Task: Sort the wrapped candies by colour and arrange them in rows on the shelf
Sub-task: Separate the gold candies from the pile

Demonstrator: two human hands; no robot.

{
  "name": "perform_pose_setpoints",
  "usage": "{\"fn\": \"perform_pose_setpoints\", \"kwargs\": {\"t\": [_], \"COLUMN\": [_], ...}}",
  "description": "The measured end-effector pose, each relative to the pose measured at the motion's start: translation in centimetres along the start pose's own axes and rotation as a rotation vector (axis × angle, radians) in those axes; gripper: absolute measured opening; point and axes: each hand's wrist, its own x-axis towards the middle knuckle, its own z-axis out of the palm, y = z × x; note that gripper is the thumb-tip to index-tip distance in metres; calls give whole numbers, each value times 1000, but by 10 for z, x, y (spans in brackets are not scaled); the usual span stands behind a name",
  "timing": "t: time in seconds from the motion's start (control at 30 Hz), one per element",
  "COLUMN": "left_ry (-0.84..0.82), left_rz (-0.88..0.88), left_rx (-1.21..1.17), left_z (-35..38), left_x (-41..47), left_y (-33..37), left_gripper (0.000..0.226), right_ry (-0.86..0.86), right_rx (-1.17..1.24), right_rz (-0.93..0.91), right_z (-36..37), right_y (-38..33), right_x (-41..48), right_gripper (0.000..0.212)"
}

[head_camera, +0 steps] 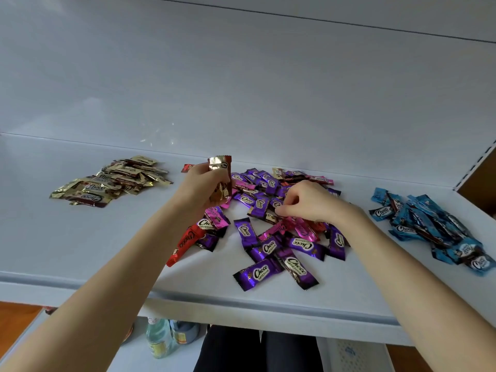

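Nearest, below the shelf edge: the person's dark trousers [257, 350], a couple of bottles [158, 338] on a lower level to the left, a white perforated crate [351, 355] to the right, and a strip of wooden floor [18, 318] at far left. Both bare forearms reach up over the front lip of the white shelf [80, 237].

On the shelf, centre, lies the unsorted mixed pile [268, 210], loose and overlapping. Purple candies [257, 272] lie at its near edge, a red candy [185, 242] at the near left, and pink candies [300, 229] further in.

The right hand [308, 202] is down on the middle of the pile with its fingers curled and thumb and forefinger tips close together at a wrapper. The hand covers what is under it, so whether it has hold of one cannot be told.

The left hand [204, 183] is raised above the pile's left side and grips a bunch of candies [218, 167] upright, with gold and red foil sticking out above the fingers. It hides part of the pile behind it.

The blue pile [429, 232] lies to the right, apart from the mixed one. The gold pile [112, 183] lies to the left and further back, also apart. Both are heaps, not rows.

Behind stands the white back panel [241, 89]. At far right are a slotted upright [477, 162] and a brown board [483, 183].
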Motion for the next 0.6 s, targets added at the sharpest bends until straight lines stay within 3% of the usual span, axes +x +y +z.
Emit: {"fn": "perform_pose_setpoints", "kwargs": {"t": [0.07, 0.17, 0.27, 0.43, 0.6], "left_ry": [-2, -31, -63, -75, -95], "left_rz": [10, 37, 70, 97, 114], "left_rx": [41, 102, 134, 181, 157], "left_z": [1, 2, 4, 4, 9], "left_x": [2, 5, 7, 7, 7], "left_y": [0, -5, -10, -13, -13], "left_gripper": [14, 10, 6, 8, 9], "right_ry": [63, 69, 11, 81, 246], "right_rx": [-72, -15, -57, -99, 263], "right_rz": [10, -112, -163, -253, -180], "right_z": [0, 5, 10, 13, 6], "right_y": [-1, -5, -11, -10, -8], "right_x": [-1, -7, -8, -5, -6], "right_gripper": [39, 23, 24, 24, 18]}}
